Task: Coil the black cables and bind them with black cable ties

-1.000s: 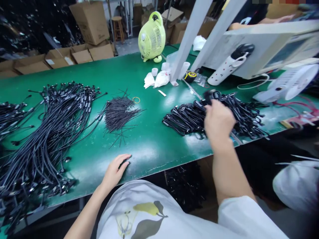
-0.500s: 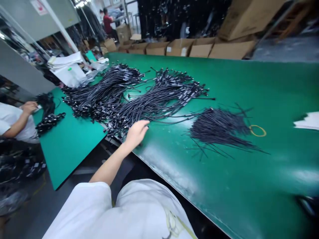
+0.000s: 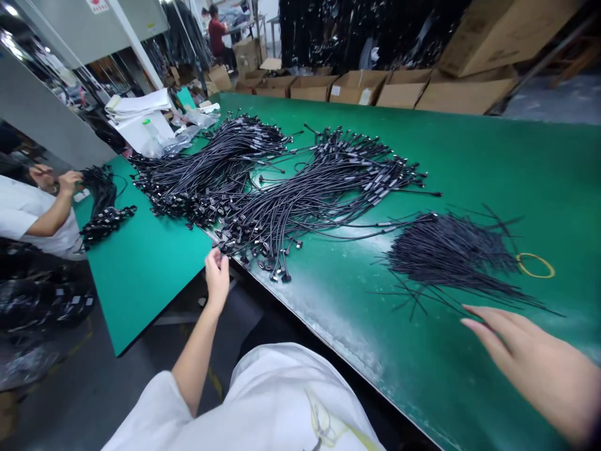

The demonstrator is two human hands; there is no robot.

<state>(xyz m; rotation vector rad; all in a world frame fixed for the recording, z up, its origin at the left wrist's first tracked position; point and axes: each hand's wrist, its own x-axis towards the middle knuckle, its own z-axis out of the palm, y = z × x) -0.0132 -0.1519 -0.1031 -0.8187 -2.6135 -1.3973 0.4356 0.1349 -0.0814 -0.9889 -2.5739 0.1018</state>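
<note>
My left hand (image 3: 217,279) is at the table's near edge, beside the plug ends of a bundle of black cables (image 3: 300,197). Its fingers curl loosely, apart from the thumb, and I make out nothing in them. On the right, my right hand (image 3: 526,357) hovers over the green table (image 3: 375,338). Thumb and forefinger reach, slightly apart, toward loose ends of a pile of thin black cable ties (image 3: 451,254). A yellow rubber band (image 3: 536,265) lies at the pile's right end. Another cable bundle (image 3: 211,160) lies farther left.
Another person's hand (image 3: 69,183) works at left near a smaller cable bundle (image 3: 101,200) on a side table (image 3: 141,275). Papers on a white box (image 3: 141,122) stand at back left. Open cardboard boxes (image 3: 357,88) line the far edge. A gap separates the two tables near me.
My left hand has drawn back leftward from over the cable plugs to the table edge. My right hand has come into view beside the cable ties. The view has shifted.
</note>
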